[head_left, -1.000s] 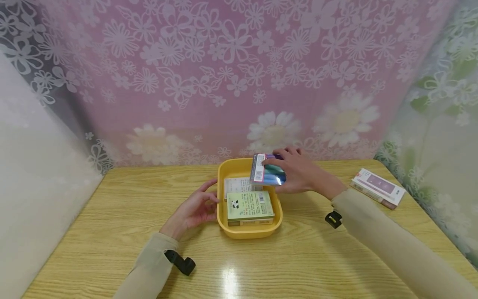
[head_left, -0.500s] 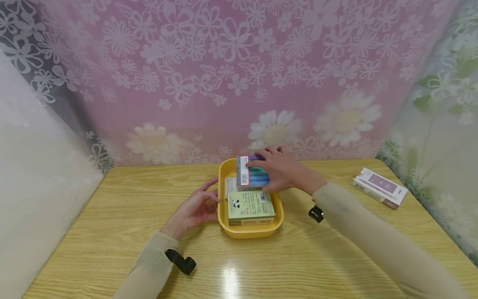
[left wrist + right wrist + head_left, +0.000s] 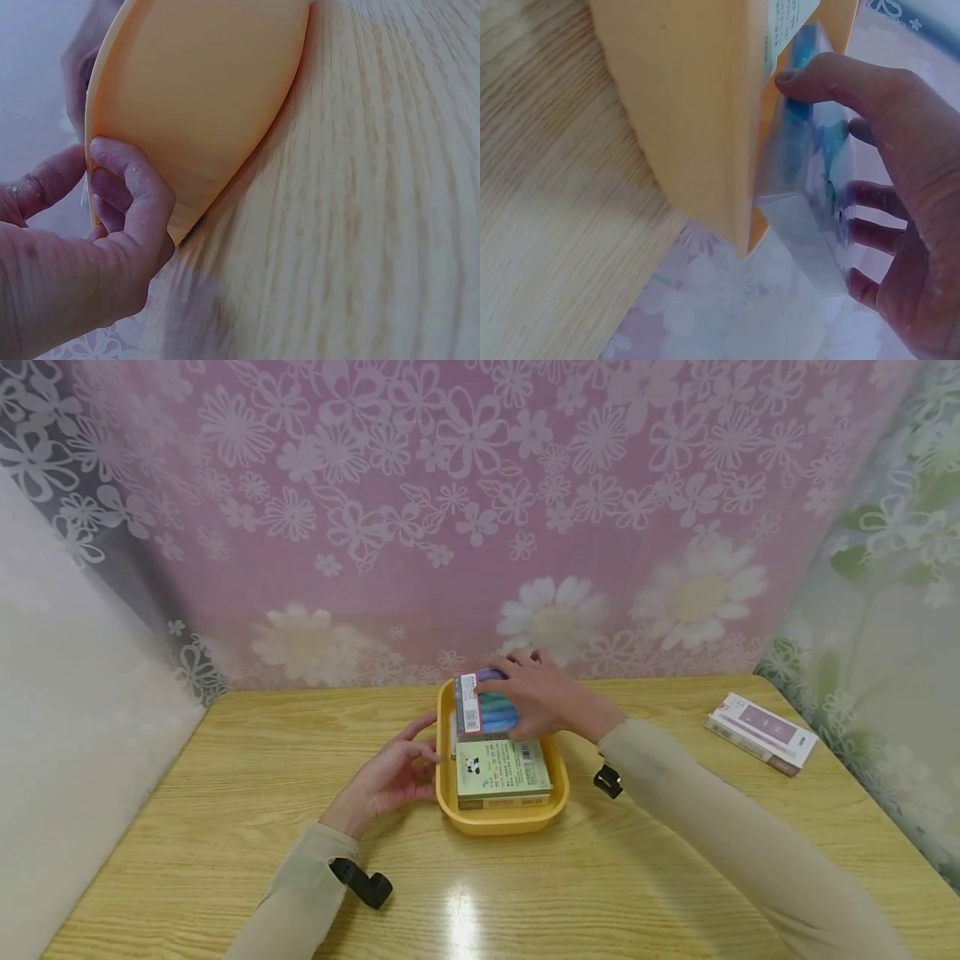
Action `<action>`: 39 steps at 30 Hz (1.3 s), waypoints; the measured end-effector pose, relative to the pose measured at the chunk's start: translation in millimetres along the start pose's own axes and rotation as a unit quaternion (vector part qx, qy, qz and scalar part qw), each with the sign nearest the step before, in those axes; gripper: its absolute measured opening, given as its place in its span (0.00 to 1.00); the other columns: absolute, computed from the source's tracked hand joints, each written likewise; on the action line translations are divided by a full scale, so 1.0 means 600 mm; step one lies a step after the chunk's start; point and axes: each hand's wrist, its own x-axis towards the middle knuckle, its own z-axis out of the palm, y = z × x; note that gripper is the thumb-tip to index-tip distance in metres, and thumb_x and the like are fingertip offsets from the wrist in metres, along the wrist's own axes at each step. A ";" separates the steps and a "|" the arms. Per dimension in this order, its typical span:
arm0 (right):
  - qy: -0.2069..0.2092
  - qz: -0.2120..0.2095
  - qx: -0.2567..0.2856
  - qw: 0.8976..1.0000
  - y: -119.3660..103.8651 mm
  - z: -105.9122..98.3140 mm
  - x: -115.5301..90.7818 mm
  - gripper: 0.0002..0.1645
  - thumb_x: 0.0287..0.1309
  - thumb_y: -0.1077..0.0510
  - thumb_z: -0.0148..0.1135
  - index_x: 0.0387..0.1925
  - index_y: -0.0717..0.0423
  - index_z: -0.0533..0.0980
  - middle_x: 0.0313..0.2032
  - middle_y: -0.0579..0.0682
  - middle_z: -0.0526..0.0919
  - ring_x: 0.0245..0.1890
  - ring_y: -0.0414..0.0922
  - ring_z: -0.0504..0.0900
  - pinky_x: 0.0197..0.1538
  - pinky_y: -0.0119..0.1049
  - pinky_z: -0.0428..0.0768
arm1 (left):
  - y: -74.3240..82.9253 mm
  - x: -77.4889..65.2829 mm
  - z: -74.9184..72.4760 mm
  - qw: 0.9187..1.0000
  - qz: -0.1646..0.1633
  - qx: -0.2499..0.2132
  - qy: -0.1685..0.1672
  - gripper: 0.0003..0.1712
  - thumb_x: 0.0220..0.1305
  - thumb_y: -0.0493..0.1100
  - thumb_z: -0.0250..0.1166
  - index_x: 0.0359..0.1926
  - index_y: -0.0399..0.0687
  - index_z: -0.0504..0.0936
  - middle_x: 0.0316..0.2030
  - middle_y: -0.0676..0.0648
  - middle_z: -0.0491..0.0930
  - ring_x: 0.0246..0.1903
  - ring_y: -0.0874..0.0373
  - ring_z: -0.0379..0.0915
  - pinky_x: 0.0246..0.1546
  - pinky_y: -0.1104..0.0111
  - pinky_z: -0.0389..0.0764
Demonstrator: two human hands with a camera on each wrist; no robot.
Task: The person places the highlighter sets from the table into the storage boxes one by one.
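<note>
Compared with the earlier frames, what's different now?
The right hand has carried the pack leftward, from over the tray's right rim to the left part of its far end; it still grips it. Nothing has visibly been let go. The left hand at the tray, the green box and the purple-white box stayed put.

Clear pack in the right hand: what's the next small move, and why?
Probably lower the clear pack into the yellow tray: the right hand holds it over the far end, beyond the green box, and the left hand grips the tray.
</note>
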 end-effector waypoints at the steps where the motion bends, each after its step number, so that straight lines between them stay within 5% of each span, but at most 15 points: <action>1: -0.004 0.000 -0.001 1.000 -0.002 0.000 0.003 0.45 0.49 0.40 0.72 0.71 0.36 0.70 0.75 0.54 0.65 0.70 0.57 0.66 0.66 0.65 0.64 | 0.000 0.000 0.000 1.000 0.000 0.000 0.001 0.44 0.66 0.31 0.52 0.79 0.67 0.56 0.59 0.45 0.72 0.42 0.57 0.69 0.32 0.70 0.77; 9: -0.025 0.000 0.022 0.999 -0.012 0.002 0.015 0.45 0.51 0.41 0.73 0.72 0.36 0.69 0.77 0.53 0.63 0.73 0.59 0.64 0.67 0.66 0.64 | 0.001 -0.001 -0.001 1.000 0.004 0.009 -0.007 0.44 0.67 0.32 0.52 0.80 0.64 0.54 0.58 0.45 0.72 0.41 0.57 0.69 0.33 0.70 0.77; 24: -0.086 -0.007 0.167 0.982 0.012 0.029 0.015 0.45 0.54 0.43 0.73 0.73 0.41 0.69 0.75 0.59 0.64 0.75 0.62 0.64 0.72 0.69 0.60 | 0.000 -0.001 -0.001 1.000 0.000 -0.005 -0.006 0.45 0.66 0.31 0.52 0.79 0.67 0.55 0.60 0.46 0.71 0.41 0.58 0.68 0.33 0.70 0.76; 39: -0.085 -0.011 0.184 0.979 0.012 0.036 0.016 0.41 0.59 0.48 0.71 0.73 0.45 0.70 0.74 0.61 0.65 0.74 0.62 0.64 0.73 0.64 0.63 | 0.001 -0.004 0.001 1.000 -0.002 -0.003 -0.003 0.44 0.67 0.31 0.52 0.79 0.66 0.55 0.63 0.45 0.69 0.40 0.58 0.68 0.33 0.69 0.77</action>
